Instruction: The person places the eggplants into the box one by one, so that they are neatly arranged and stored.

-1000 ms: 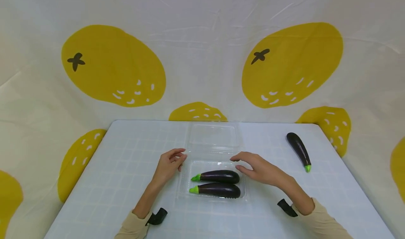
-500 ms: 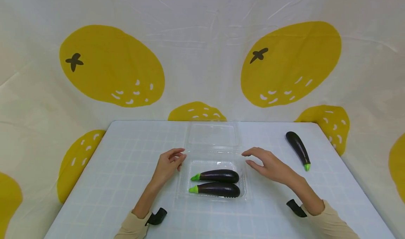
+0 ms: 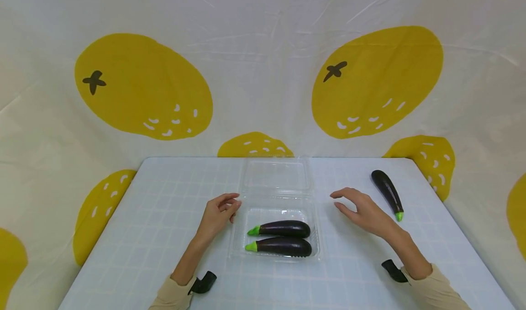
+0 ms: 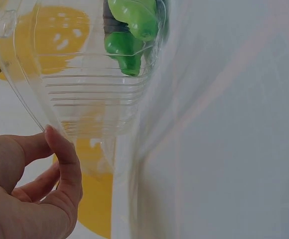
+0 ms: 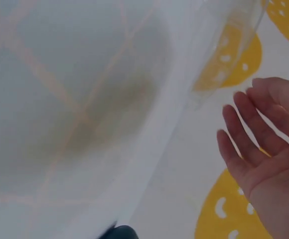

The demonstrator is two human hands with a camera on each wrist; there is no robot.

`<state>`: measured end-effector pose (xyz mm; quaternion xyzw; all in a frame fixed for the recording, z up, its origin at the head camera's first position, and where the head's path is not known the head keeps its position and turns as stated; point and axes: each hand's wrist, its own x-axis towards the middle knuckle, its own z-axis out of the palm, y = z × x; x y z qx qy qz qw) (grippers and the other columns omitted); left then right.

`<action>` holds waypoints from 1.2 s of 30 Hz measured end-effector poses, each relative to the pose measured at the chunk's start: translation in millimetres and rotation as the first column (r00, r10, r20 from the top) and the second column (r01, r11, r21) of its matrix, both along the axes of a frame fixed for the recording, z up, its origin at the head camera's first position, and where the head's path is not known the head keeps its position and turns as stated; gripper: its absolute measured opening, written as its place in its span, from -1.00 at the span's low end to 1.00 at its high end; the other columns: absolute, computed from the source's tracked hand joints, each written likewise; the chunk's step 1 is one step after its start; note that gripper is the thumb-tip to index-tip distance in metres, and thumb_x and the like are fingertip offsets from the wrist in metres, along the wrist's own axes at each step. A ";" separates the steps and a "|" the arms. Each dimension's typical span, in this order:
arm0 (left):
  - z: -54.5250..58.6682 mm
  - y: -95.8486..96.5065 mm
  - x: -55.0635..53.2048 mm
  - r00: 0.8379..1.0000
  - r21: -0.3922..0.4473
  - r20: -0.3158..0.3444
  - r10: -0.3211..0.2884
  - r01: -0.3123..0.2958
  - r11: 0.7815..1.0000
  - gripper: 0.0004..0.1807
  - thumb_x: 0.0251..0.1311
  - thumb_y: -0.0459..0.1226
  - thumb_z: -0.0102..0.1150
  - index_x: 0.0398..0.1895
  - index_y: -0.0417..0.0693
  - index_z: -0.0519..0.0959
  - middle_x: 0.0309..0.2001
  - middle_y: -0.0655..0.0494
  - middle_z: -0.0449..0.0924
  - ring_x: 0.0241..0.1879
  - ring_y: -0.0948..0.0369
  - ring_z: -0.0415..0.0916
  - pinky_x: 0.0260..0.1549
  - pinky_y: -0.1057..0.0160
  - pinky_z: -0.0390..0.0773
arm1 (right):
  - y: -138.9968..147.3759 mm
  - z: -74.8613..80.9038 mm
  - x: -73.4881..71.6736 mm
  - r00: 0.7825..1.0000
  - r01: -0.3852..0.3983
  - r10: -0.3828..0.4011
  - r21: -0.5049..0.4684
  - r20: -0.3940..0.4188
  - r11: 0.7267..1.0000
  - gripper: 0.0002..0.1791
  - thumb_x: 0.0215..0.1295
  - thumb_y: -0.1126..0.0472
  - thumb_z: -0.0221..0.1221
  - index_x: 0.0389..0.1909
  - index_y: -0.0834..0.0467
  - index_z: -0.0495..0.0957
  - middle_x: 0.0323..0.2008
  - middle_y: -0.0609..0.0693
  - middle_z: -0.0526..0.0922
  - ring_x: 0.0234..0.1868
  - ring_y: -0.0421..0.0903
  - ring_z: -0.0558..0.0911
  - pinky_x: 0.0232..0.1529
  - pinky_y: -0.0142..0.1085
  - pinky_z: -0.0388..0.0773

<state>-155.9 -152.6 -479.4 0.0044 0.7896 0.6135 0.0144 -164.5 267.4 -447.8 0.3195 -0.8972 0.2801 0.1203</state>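
A clear plastic clamshell container (image 3: 238, 250) lies with its lid (image 3: 276, 173) folded back. Two dark eggplants (image 3: 283, 228) with green stem ends lie side by side in its base; in the left wrist view only the green ends (image 4: 127, 52) and a bit of dark skin show. My left hand (image 3: 218, 214) pinches the container's left edge near the hinge, thumb and index finger (image 4: 67, 159) at the rim. To the container's right, my right hand (image 3: 365, 212) hovers over the table with relaxed fingers and nothing in them. A third eggplant (image 3: 387, 193) lies beyond it, toward the far right.
The white table (image 3: 172, 228) has a faint grid pattern. Behind it hangs a pale cloth (image 3: 263, 72) printed with large yellow fruit. Black wrist cameras (image 3: 204, 282) sit at both beige sleeves (image 3: 435, 287).
My right hand has moved right, away from the container and toward the lone eggplant. The left hand stays at the container's edge, and the eggplants have not moved.
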 end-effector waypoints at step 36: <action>-1.1 -0.5 -0.2 1.000 0.028 -0.012 -0.010 0.011 1.000 -0.63 0.36 -0.28 0.33 0.15 -0.28 0.63 -0.23 -0.09 0.63 -0.58 0.18 0.46 -0.49 0.37 0.52 | 85.5 -19.7 -2.7 0.955 0.294 -0.295 -0.081 -0.002 0.952 -0.72 0.31 0.45 0.30 0.03 0.26 0.62 0.05 0.25 0.62 0.13 0.27 0.49 0.38 -0.50 0.21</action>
